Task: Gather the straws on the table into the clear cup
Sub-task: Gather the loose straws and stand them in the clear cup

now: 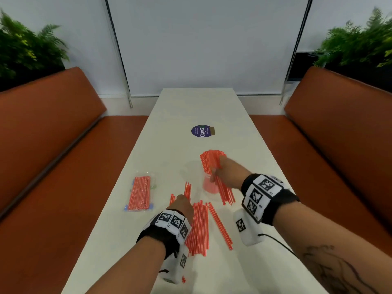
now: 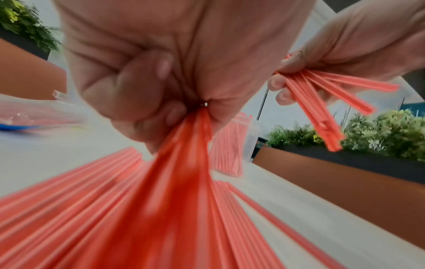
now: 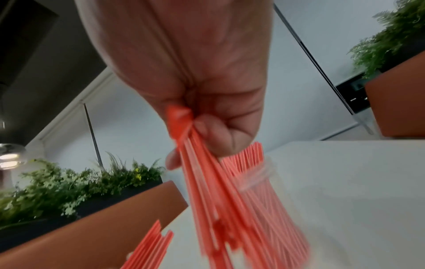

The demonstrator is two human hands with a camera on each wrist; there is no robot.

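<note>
Red-and-white straws (image 1: 199, 225) lie in a loose pile on the white table (image 1: 191, 111) near its front. My left hand (image 1: 183, 205) curls round a bunch of them (image 2: 184, 163) low over the pile. My right hand (image 1: 220, 170) grips another bunch of straws (image 1: 226, 192), held slanted beside the clear cup (image 1: 209, 183). The cup (image 3: 260, 174) stands upright, holding several straws (image 1: 212, 160) that fan out above its rim. In the left wrist view the right hand (image 2: 299, 72) pinches its straws (image 2: 322, 109) above the table.
A sealed clear packet of straws (image 1: 140, 193) lies at the table's left edge. A round purple sticker (image 1: 201, 130) sits farther back. Orange benches (image 1: 53, 145) flank both long sides, with plants (image 1: 25, 47) behind them.
</note>
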